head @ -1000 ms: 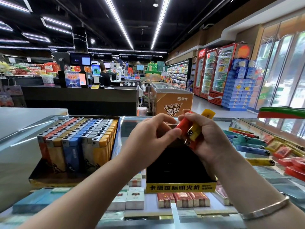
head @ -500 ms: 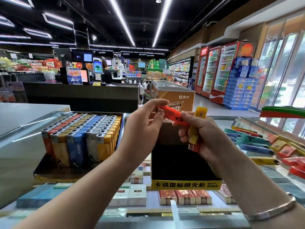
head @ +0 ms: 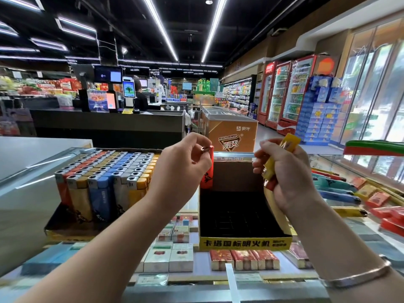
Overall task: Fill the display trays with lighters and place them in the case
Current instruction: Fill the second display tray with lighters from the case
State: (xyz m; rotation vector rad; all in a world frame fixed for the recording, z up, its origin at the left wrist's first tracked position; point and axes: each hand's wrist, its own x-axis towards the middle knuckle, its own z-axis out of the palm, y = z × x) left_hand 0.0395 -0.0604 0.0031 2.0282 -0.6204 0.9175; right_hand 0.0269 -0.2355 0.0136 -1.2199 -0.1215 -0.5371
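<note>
Glass forms the counter top [head: 32,206], through which boxed cartons [head: 244,259] are seen along its near edge. On it, a black cardboard tray [head: 240,217] with a yellow printed front lip is set empty, its gridded floor bare. Over the tray's back left corner a glossy red lighter [head: 207,171] is held upright, pinched at its metal cap by the left hand [head: 181,169]. A yellow lighter [head: 282,156] and more are gripped in the curled right hand [head: 290,171]. At the left, a full tray [head: 65,228] of capped lighters is set; loose lighters [head: 336,194] lie at the right edge.
</note>
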